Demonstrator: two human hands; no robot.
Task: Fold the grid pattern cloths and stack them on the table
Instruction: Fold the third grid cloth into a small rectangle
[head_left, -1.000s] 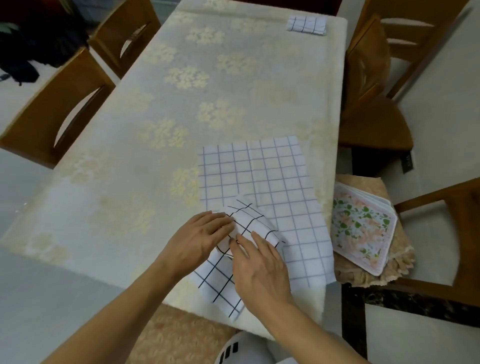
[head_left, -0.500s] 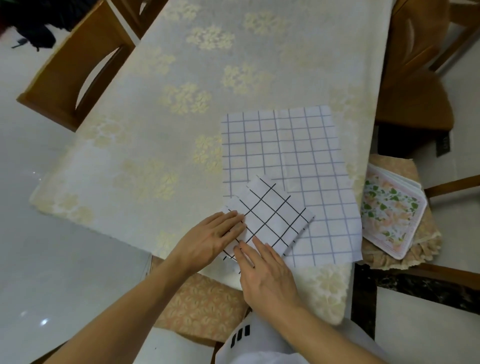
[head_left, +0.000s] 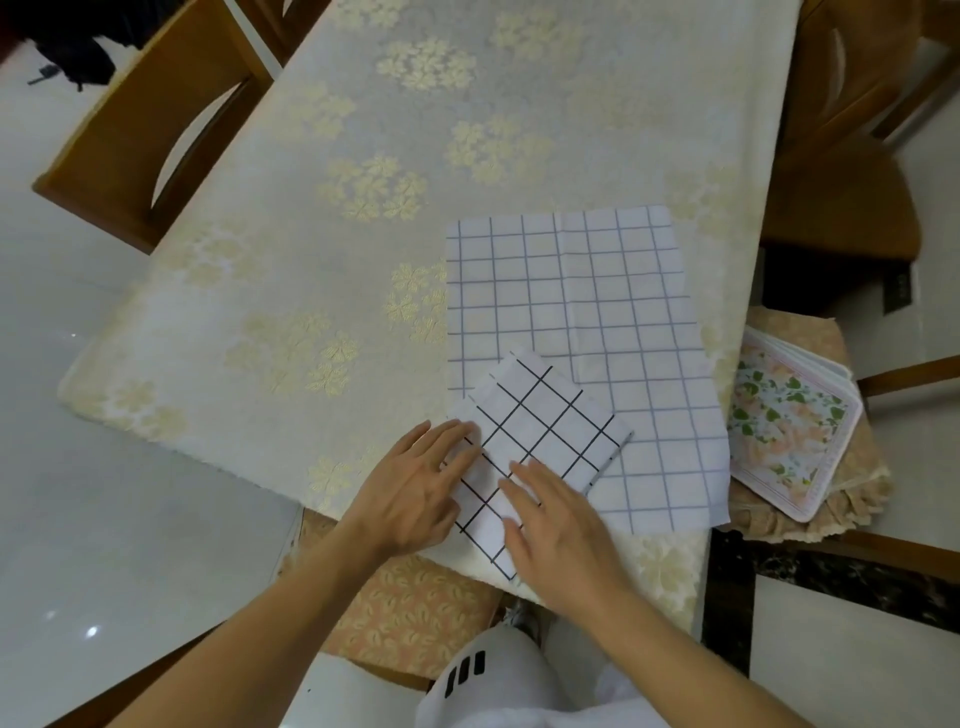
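Note:
A white cloth with a bold black grid (head_left: 540, 431) lies folded into a small slanted rectangle at the table's near edge. It overlaps the near left corner of a larger white cloth with a thin blue-grey grid (head_left: 587, 322), which lies spread flat. My left hand (head_left: 415, 488) presses flat on the folded cloth's left side with straight fingers. My right hand (head_left: 561, 530) lies flat on its near end, fingers straight.
The table (head_left: 311, 208) wears a pale cloth with gold flowers. A stack of floral cloths (head_left: 784, 431) rests on a cushioned chair at the right. Wooden chairs stand at the left (head_left: 130, 135) and far right (head_left: 841, 171).
The folded black-grid cloth has been flattened from a loose fold into a neat rectangle. Both hands have slid over it and now press it flat. The view has moved closer.

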